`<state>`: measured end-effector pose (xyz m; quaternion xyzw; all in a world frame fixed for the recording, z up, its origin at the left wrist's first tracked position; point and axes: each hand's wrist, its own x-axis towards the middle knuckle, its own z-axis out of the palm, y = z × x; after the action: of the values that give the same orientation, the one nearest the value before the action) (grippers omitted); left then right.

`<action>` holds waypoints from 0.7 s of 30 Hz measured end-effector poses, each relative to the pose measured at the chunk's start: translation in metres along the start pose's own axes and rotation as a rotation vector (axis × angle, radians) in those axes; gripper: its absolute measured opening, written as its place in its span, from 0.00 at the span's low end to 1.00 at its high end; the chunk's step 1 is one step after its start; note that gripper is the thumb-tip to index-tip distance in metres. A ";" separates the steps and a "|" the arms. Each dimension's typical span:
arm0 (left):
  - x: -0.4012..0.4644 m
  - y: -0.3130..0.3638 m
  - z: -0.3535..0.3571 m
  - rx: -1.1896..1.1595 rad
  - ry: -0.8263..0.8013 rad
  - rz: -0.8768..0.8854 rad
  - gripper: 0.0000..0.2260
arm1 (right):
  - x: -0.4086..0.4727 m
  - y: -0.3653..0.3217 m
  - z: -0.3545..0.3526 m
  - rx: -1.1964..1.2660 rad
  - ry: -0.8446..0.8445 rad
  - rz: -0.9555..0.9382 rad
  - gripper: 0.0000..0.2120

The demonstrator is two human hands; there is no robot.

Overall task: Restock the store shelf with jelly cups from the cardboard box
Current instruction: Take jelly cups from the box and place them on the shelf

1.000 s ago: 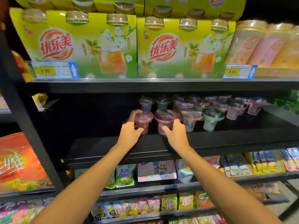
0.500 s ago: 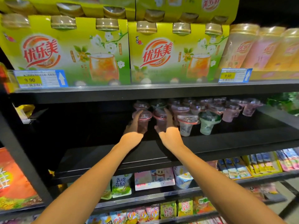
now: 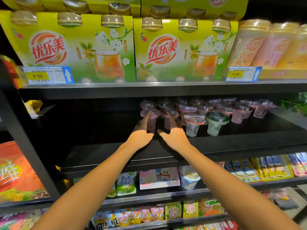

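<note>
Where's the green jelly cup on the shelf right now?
In the head view, the green jelly cup stands on the dark middle shelf, front row, right of both hands, with a clear cup immediately to its left.

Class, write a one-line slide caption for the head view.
Left hand and right hand each touch a pink jelly cup on the dark shelf.

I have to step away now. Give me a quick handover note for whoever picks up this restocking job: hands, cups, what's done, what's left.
Left hand: fingers around a pink jelly cup on the dark middle shelf, grip looks partial.
Right hand: fingers against the neighbouring pink cup.
Done: a cluster of cups stands at the back right, including a clear cup and a green cup.
Left: the shelf's left part has no cups. The cardboard box is out of view.
</note>
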<state>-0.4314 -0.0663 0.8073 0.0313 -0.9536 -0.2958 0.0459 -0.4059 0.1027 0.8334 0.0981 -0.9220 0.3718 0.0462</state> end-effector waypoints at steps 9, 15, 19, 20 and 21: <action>-0.016 0.007 -0.017 0.009 0.000 0.124 0.41 | -0.026 0.010 -0.022 -0.048 -0.099 -0.061 0.29; -0.093 0.001 -0.028 0.214 0.149 0.223 0.31 | -0.082 0.039 -0.044 0.016 -0.112 -0.378 0.28; -0.171 -0.002 -0.020 0.398 0.257 0.410 0.27 | -0.125 0.073 -0.041 -0.070 -0.081 -0.565 0.25; -0.189 -0.004 -0.014 0.431 0.267 0.426 0.26 | -0.136 0.083 -0.036 -0.082 -0.073 -0.616 0.24; -0.208 -0.006 -0.007 0.447 0.265 0.429 0.25 | -0.148 0.093 -0.031 -0.085 -0.073 -0.657 0.23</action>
<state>-0.2242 -0.0573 0.7948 -0.1227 -0.9654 -0.0565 0.2229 -0.2813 0.2111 0.7697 0.4015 -0.8568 0.2943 0.1347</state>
